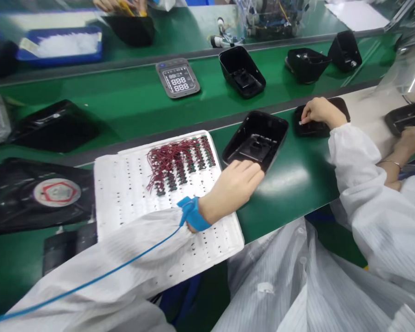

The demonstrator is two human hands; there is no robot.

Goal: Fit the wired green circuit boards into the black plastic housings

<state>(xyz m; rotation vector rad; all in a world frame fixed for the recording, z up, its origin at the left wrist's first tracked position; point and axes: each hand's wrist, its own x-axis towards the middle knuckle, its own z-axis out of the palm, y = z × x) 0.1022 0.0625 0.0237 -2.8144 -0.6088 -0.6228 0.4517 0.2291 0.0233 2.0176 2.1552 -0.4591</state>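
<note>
My left hand (233, 186), with a blue wrist strap (192, 213) and its cord, reaches across a white tray (124, 193). Its fingers are closed over the near rim of an open black plastic housing (259, 136) on the green bench. The tray holds several small green parts with red wires (178, 161) in rows at its far right. My right hand is out of view.
To the right, a co-worker in white sleeves has one hand (318, 112) on a flat black part (339, 108) and another hand (411, 138) by a second part. The conveyor behind carries a display unit (177, 78) and black housings (241, 71). A black bag (55, 191) lies at the left.
</note>
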